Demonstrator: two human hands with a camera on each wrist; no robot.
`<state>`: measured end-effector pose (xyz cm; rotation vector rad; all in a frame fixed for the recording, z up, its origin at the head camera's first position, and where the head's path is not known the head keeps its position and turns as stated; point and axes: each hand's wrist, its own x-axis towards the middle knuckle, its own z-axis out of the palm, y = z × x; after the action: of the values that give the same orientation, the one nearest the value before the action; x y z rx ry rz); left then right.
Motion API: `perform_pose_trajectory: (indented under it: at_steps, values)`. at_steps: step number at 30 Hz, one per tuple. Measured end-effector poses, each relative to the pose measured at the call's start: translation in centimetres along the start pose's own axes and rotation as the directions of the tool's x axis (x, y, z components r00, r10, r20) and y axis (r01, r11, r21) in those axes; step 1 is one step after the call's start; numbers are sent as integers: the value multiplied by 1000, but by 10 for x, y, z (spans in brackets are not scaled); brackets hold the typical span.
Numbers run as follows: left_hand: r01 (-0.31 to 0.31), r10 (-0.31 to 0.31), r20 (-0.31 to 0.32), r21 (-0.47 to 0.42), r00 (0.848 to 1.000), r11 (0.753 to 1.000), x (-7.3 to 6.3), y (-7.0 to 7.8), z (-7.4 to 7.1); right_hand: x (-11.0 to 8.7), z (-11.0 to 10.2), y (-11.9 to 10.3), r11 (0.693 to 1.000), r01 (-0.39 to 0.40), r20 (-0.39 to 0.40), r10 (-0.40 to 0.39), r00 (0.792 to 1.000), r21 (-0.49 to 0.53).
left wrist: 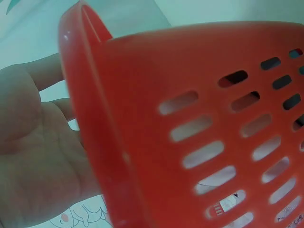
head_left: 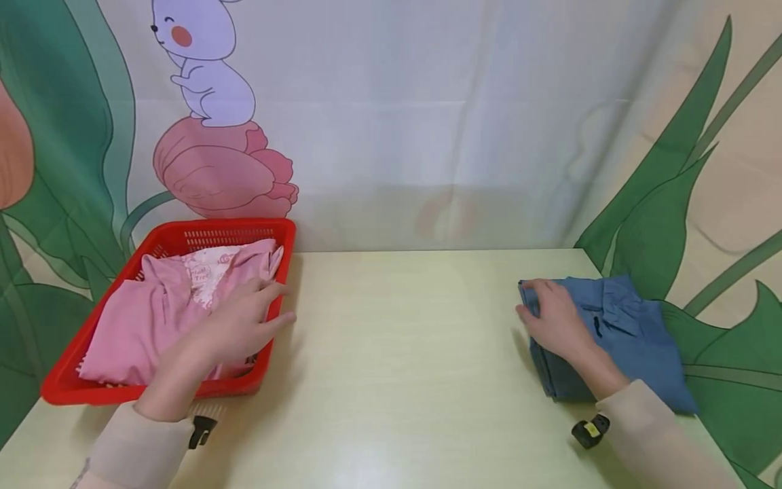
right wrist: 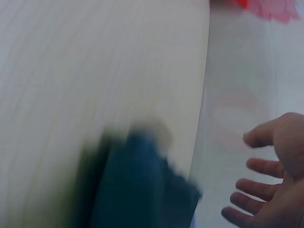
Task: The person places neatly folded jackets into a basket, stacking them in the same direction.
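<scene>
A pink garment (head_left: 134,319) with a white printed patch lies in a red plastic basket (head_left: 91,395) at the left. Over the basket's right side is my left hand (head_left: 241,319), fingers loosely extended and holding nothing. In the left wrist view the palm (left wrist: 42,156) shows just beyond the red rim (left wrist: 95,104). At the right, a folded blue garment (head_left: 650,367), with a waistband and a small dark mark, rests on the table. My right hand (head_left: 559,319) hovers over its left part, and the right wrist view shows the fingers (right wrist: 259,190) spread with nothing between them.
The pale wooden table (head_left: 403,353) stretches between the basket and the blue garment. Behind it hangs a curtain (head_left: 391,136) printed with a rabbit, a pink flower and green leaves. Straps with black buckles (head_left: 591,431) are on both wrists.
</scene>
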<state>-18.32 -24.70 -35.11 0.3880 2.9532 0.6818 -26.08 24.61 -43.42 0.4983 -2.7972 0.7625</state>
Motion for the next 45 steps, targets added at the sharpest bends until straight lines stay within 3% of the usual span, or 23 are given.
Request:
perform_pose_trajectory:
  at_steps: [4,8,12,16,20,24,37,45]
  values:
    - [3,-3,-1,-2,1000,1000,0,1,1,-11,-20,30,992,-30,-74,21,997,-123]
    - [8,-8,1,-7,1000,1000,0,1,1,-21,-35,58,964,-92,-77,75,994,-250]
    - [7,-7,-1,0,1000,1000,-1,0,1,-28,-44,74,931,-185,23,202,979,-315]
    - [18,-18,0,7,1000,1000,-3,1,1,-32,-44,83,912,-262,143,319,937,-315]
    - [11,-11,-12,20,1000,1000,-3,2,5,-33,-39,88,905,-294,217,367,904,-306]
    - [-10,11,-32,37,999,999,-4,5,9,-30,-33,86,911,-284,245,362,900,-300]
    - [-142,141,-104,-3,985,990,-3,26,18,-12,-11,54,928,-225,251,303,919,-298]
    - [-152,148,-74,-52,986,987,1,37,32,1,6,35,925,-235,274,319,907,-297]
